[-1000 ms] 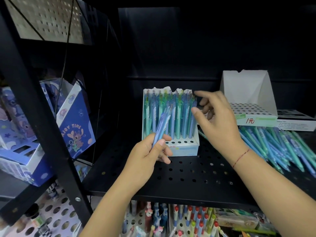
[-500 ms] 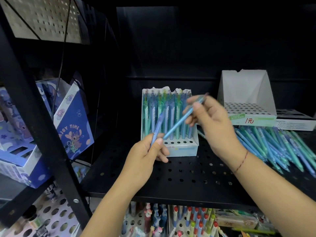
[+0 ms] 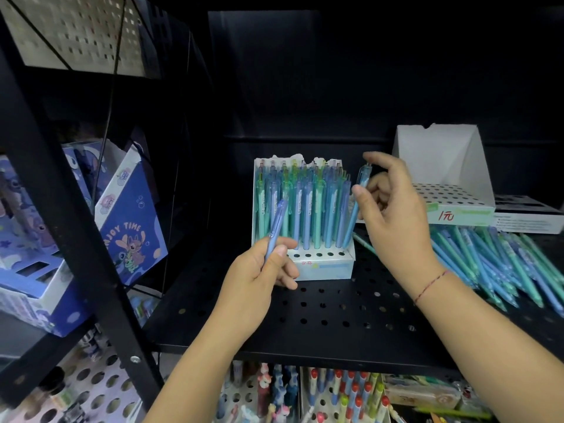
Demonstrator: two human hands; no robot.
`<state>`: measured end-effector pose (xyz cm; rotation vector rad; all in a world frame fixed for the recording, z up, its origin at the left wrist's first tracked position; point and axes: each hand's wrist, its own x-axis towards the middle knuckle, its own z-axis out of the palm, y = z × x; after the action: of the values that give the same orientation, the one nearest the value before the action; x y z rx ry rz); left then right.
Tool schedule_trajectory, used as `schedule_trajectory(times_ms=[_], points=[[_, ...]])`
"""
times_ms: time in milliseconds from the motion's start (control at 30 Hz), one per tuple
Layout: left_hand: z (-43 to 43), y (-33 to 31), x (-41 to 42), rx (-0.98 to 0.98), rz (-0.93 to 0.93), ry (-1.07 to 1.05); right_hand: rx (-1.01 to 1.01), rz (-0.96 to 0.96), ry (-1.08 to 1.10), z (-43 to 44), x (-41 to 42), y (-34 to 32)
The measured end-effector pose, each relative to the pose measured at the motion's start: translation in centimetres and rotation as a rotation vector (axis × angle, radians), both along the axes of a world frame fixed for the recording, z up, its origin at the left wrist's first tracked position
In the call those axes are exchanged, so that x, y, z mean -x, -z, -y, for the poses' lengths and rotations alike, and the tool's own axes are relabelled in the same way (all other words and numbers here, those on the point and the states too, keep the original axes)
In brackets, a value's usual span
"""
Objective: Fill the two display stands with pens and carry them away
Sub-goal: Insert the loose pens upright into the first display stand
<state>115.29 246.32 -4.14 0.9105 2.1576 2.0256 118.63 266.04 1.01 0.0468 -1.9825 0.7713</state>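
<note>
Left hand: fingers and thumb curled round the lower barrel of one blue pen, tip end in the fist, cap end angled up and right.
Right hand: thumb and fingers pinch a second pen near its top, lower end at the near stand's right edge.
Near stand: white card, mid-shelf, back rows full, front row of holes open.
Far stand: white, right rear, holes empty.
Loose pens: pile on the shelf, right, in front of the far stand.
Pen look: slim blue and teal barrels, clip at top.
Pen handling: probably light, stiff, smooth; likely to roll. Pinch at mid-barrel.
Stand handling: thin card, probably flexes. Grip low at both sides; keep upright.
</note>
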Motion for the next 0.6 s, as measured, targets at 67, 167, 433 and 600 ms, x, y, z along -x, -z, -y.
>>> schedule_trajectory(times_ms=[67,167,433,600], points=[[0.0,0.0,0.0,0.006,-0.003,-0.003,-0.003,0.017,-0.028,0.2,-0.1,0.0],[0.0,0.0,0.0,0.018,-0.009,-0.007,-0.059,0.040,-0.042,0.4,-0.2,0.1],[0.0,-0.1,-0.1,0.030,-0.013,0.003,-0.081,0.016,0.051,0.0,0.3,0.1],[-0.1,-0.2,-0.3,0.068,-0.026,0.077,-0.059,-0.033,-0.157,1.2,-0.9,-0.5]])
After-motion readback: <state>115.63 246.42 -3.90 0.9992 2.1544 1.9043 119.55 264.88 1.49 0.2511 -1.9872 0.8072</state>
